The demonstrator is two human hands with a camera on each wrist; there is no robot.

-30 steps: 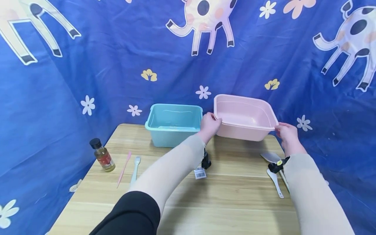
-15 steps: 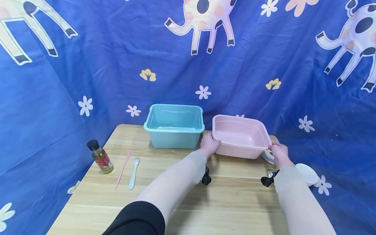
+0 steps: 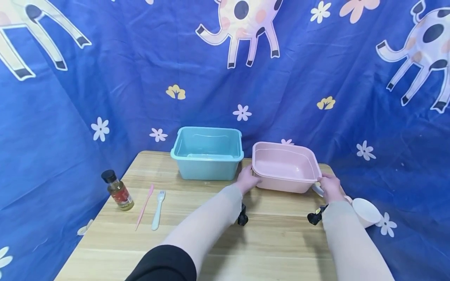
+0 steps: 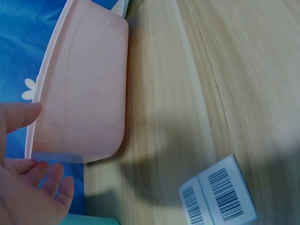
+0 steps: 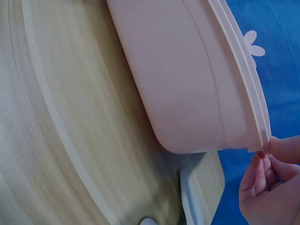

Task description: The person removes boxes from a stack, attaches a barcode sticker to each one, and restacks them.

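Left of the pink tub, on the desk, the head view shows a teal tub just beside it. Left wrist: the left grip holds the pink tub's rim. Right wrist: the right grip pinches its opposite corner, a pale utensil near its base. Probably best: both corners level, clear of that utensil.

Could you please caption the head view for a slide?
The left grip and right grip hold a pink basin at opposite ends, beside a teal basin.

A curtained-off tabletop corner, judging by blue animal-print cloth around a wooden table
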